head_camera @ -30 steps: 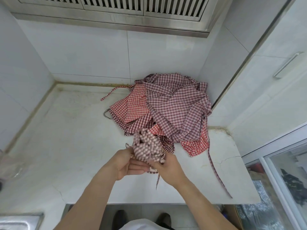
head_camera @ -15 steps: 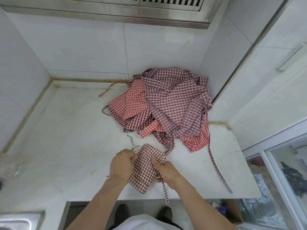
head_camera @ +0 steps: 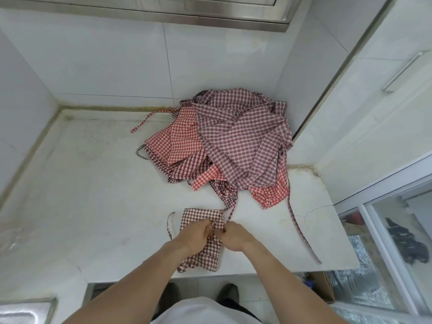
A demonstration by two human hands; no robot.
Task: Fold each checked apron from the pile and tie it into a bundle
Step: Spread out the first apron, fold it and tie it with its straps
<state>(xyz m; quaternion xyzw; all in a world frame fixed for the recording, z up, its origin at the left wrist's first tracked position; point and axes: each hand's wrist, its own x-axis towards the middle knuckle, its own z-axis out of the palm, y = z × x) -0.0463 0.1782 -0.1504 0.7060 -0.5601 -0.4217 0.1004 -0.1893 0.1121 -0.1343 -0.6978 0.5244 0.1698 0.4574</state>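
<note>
A folded brown-and-white checked apron (head_camera: 200,217) lies flat near the front edge of the white counter (head_camera: 93,202). My left hand (head_camera: 195,235) and my right hand (head_camera: 235,236) meet over its middle, each pinching its thin strap, fingers curled. One strap end loops out to the left of the fold. Behind it, in the back right corner, sits the pile of checked aprons (head_camera: 233,146), red and dark plaid, with long straps trailing toward the front right.
Tiled walls enclose the counter at the left, back and right. A steel hood hangs overhead. A sink corner (head_camera: 25,309) shows at the bottom left. A glass-door cabinet (head_camera: 402,242) stands at the right, with a cardboard box (head_camera: 320,286) on the floor.
The bundled apron was held up in both hands a second ago; it has come down onto the counter and now lies flat. Both hands have closed together over its middle.
</note>
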